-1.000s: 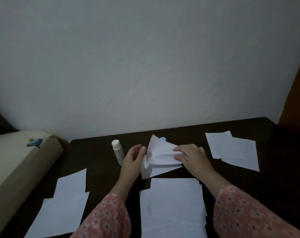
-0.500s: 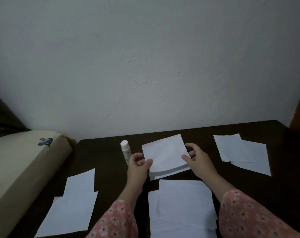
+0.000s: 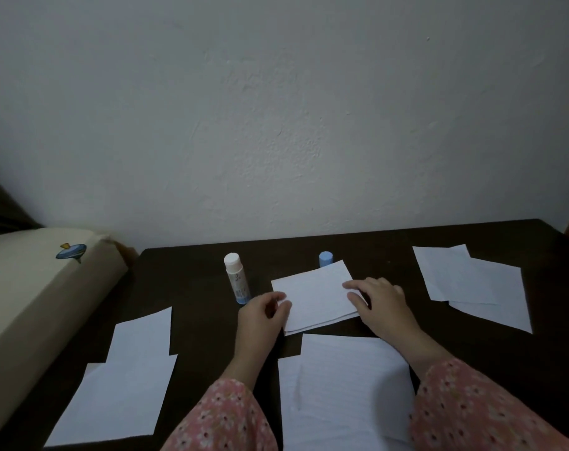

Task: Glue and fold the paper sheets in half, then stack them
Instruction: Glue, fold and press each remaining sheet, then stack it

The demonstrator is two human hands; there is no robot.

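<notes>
A white sheet folded in half (image 3: 315, 296) lies flat on the dark table (image 3: 205, 307), its two layers showing along the near edge. My left hand (image 3: 260, 315) pinches its left edge with thumb and fingers. My right hand (image 3: 379, 302) rests on its right edge, fingers extended onto the paper. An uncapped glue stick (image 3: 236, 278) stands just left of the sheet. Its blue cap (image 3: 325, 258) stands behind the sheet.
A pile of unfolded sheets (image 3: 345, 392) lies in front of me. Two sheets (image 3: 130, 375) lie at the left and two overlapping sheets (image 3: 472, 284) at the right. A cream cushion (image 3: 26, 297) borders the table's left side. A wall rises behind the table.
The sheet's raised flap has come down, so the fold now lies flat on the table. Both hands have settled at its left and right edges.
</notes>
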